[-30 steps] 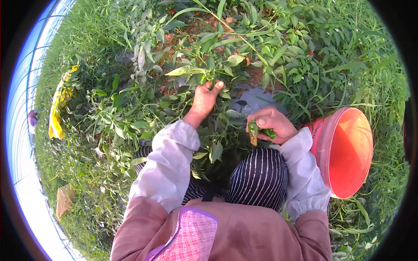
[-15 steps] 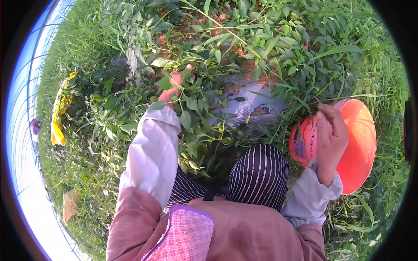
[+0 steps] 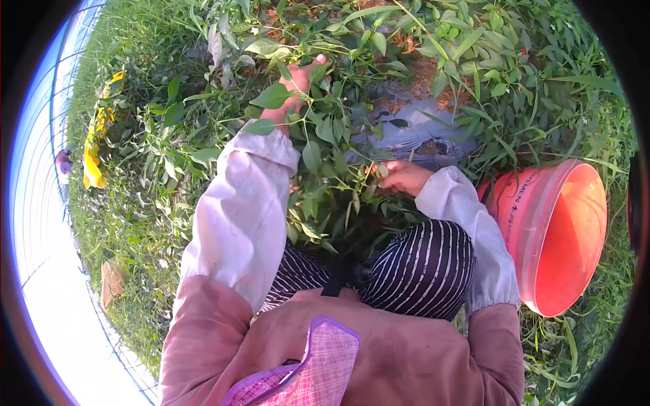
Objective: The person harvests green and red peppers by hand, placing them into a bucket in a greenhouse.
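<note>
My left hand [image 3: 298, 84] reaches into a leafy green plant [image 3: 311, 154] that looks like a pepper plant. One digit points out to the right, and leaves cover most of the other fingers. Lower and to the right, my right hand [image 3: 404, 177] is at the edge of the same plant, its fingers drawn together at the stems. A small orange-red spot shows at its fingertips, too small to name. The red bucket [image 3: 518, 223] lies tilted beside my right forearm, its mouth facing right; no contents are visible inside.
Grey plastic film [image 3: 423, 132] covers soil behind my right hand. My striped knee [image 3: 423, 271] is just below it. Grass and weeds [image 3: 575, 108] crowd the right side. A yellow object [image 3: 93, 169] and a brown piece [image 3: 112, 283] lie at left, near the bright greenhouse wall [image 3: 34, 223].
My right hand has left the bucket's side and moved left to the plant. The left hand shows a little higher and further right among the leaves. The bucket appears slightly lower and further right.
</note>
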Tool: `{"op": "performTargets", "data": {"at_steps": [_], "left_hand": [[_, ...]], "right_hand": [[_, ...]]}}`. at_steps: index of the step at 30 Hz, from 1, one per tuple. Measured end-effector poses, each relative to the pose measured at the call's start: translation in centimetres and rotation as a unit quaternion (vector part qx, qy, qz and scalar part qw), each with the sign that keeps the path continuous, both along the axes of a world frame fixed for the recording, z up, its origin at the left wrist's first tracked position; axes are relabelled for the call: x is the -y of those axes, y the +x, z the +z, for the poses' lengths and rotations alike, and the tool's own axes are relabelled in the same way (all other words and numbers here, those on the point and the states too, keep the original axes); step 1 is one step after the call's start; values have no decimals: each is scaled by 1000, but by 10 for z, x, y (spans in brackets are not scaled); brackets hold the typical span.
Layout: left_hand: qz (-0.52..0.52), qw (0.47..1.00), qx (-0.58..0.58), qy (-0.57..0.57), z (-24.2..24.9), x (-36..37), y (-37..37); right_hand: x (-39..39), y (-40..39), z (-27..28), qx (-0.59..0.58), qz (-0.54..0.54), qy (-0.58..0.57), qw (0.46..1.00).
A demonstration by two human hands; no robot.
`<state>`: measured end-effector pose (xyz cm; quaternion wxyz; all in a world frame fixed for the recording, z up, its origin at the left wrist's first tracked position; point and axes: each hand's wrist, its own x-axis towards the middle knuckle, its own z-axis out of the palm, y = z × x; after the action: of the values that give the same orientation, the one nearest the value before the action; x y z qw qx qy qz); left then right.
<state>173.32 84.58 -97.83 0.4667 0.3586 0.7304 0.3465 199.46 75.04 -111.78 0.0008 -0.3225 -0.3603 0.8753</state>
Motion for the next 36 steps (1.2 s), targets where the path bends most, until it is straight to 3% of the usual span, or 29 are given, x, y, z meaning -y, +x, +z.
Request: {"op": "performTargets", "data": {"at_steps": [1,3,8,11,14,16,17,18,20,21,22,23,24,25,26,28,29,30,32,34,36], "left_hand": [[-6,1000,28,-1,-1,1,0],[2,998,58,17,-8,1,-2],[-35,978,192,71,-17,4,-1],[-241,962,102,81,4,22,3],[-498,857,-57,120,37,46,16],[-555,801,-180,137,48,65,19],[-592,759,-259,88,59,62,26],[-592,757,-262,88,56,62,26],[-462,773,-398,175,44,61,25],[-447,831,-290,160,44,59,23],[-449,829,-292,161,20,51,9],[-388,890,-137,198,-21,38,-12],[-319,928,-24,191,-23,39,-13],[-241,947,90,194,-24,39,-12],[-163,961,156,159,-2,46,-1],[-75,995,44,43,4,43,-10],[-100,933,319,135,-23,40,-36],[-37,906,413,89,-22,36,-35],[-33,857,503,108,-27,44,-41],[-1,816,576,48,-93,21,-73],[162,877,452,31,-48,42,-31]], "right_hand": [[1,9,13,2,0,-2,1000],[-2,30,33,-53,-68,-117,989],[-9,43,71,-121,-87,-63,987],[-18,26,101,28,-125,32,991],[-34,1,111,-31,-181,16,983],[-64,-16,124,-65,-121,76,988],[-71,-24,126,-85,-134,85,984],[-76,-31,131,-106,-148,95,979],[-84,-41,150,-90,-118,148,978],[-91,-50,125,-148,-151,132,968],[-91,-52,135,-149,-152,134,968],[-91,-55,159,-50,-107,299,947],[-90,-56,187,53,-58,451,889],[-89,-51,224,163,48,523,835],[-90,-45,217,65,-42,579,812],[-88,-32,220,-43,-229,492,839],[-90,-20,220,-72,-271,408,869],[-91,-10,212,-74,-291,374,878],[-87,-5,173,-7,-273,283,920],[-74,-14,130,81,-179,280,940],[-52,-33,105,28,-133,356,924]]}}
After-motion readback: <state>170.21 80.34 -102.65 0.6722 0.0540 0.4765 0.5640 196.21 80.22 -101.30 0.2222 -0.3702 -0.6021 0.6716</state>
